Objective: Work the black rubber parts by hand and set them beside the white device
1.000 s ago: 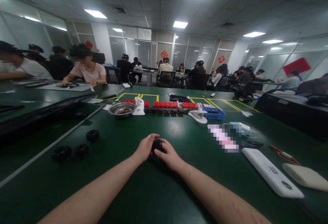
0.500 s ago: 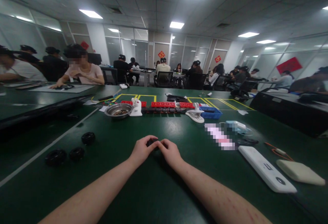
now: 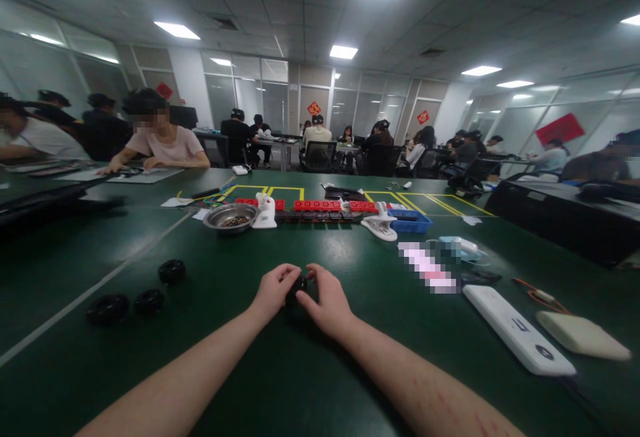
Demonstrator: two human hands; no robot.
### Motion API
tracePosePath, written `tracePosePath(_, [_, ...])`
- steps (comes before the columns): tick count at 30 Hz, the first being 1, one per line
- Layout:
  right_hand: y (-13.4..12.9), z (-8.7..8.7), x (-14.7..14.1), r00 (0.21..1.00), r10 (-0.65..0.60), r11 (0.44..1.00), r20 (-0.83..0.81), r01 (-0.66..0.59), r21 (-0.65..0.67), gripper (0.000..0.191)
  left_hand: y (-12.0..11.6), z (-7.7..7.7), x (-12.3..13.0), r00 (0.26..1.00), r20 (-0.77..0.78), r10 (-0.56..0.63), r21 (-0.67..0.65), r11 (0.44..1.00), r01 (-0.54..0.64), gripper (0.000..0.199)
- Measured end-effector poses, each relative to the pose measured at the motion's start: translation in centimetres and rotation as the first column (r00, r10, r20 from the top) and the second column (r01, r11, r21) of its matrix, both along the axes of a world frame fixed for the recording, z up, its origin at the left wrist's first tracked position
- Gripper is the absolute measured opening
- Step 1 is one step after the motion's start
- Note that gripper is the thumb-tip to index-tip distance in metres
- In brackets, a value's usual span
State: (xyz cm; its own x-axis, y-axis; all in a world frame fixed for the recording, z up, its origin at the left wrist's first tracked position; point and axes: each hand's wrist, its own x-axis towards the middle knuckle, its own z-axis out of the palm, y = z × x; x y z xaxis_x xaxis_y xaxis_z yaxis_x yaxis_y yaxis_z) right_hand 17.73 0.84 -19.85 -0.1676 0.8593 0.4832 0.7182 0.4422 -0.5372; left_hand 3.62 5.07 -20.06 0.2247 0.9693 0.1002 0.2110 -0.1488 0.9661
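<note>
A small black round part [image 3: 297, 288] is between my hands over the middle of the green table [image 3: 240, 370]. My left hand [image 3: 274, 292] grips it from the left, thumb and fingers pressed on it. My right hand [image 3: 326, 300] is at its right side with thumb and fingers apart, the thumb tip close to the part; whether it touches is unclear. To the left lie three black rings: one [image 3: 172, 271] farther back, one [image 3: 149, 301] nearer, and a larger one [image 3: 108, 309] leftmost.
Across the back stand a metal bowl [image 3: 231, 218] of small pieces, white clamps [image 3: 265, 211], red strips [image 3: 317, 205] and a blue tray [image 3: 411, 221]. A white power strip [image 3: 519, 330] and beige pouch [image 3: 583, 335] lie right. A person [image 3: 163, 140] sits back left.
My right hand has opened, its thumb and fingers parting from around the black part, which now shows more. At far left a long black object has shifted.
</note>
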Motion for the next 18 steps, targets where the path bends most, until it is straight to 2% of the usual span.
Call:
tracePosePath(1, [0.3, -0.3, 0.1, 0.999, -0.039, 0.998, -0.033, 0.037, -0.046, 0.031, -0.2, 0.0, 0.0, 1.000, -0.012, 0.008, 0.055, 0.998, -0.008, 0.039])
tracePosePath(2, [0.7, -0.5, 0.3, 0.996, -0.064, 0.993, -0.054, 0.058, -0.098, 0.031, -0.4, 0.1, 0.0, 1.000, -0.028, 0.011, 0.112, 0.994, -0.007, 0.038])
tracePosePath(3, [1.0, -0.8, 0.4, 0.995, -0.070, 0.988, -0.066, 0.059, -0.145, 0.041, -0.6, 0.1, 0.0, 0.999, -0.047, 0.010, 0.167, 0.986, -0.002, 0.037])
tracePosePath(4, [1.3, -1.0, 0.5, 0.995, -0.059, 0.983, -0.076, 0.044, -0.181, 0.051, -0.8, 0.2, -0.1, 0.998, -0.065, 0.011, 0.214, 0.977, 0.003, 0.036])
tracePosePath(6, [1.5, -1.2, 0.6, 0.995, -0.012, 0.978, -0.101, -0.009, -0.208, 0.059, -1.1, 0.4, -0.3, 0.995, -0.103, 0.016, 0.282, 0.959, 0.014, 0.038])
tracePosePath(10, [1.1, -1.0, 0.3, 0.988, 0.069, 0.968, -0.141, -0.100, -0.231, 0.055, -1.3, 0.5, -0.6, 0.990, -0.141, 0.021, 0.326, 0.945, 0.026, 0.044])
tracePosePath(12, [0.8, -0.8, 0.1, 0.991, 0.075, 0.975, -0.112, -0.096, -0.198, 0.046, -1.1, 0.3, -0.6, 0.991, -0.133, 0.007, 0.304, 0.952, 0.035, 0.046])
tracePosePath(15, [0.3, -0.3, 0.1, 0.996, 0.089, 0.993, -0.032, -0.091, -0.074, 0.019, -0.5, -0.1, -0.6, 0.995, -0.092, -0.028, 0.158, 0.987, 0.042, 0.052])
tracePosePath(18, [-0.1, 0.0, 0.0, 0.990, 0.136, 0.991, 0.040, -0.136, 0.013, 0.042, 0.2, -0.4, -0.6, 0.996, -0.060, -0.063, 0.006, 0.998, 0.063, 0.059])
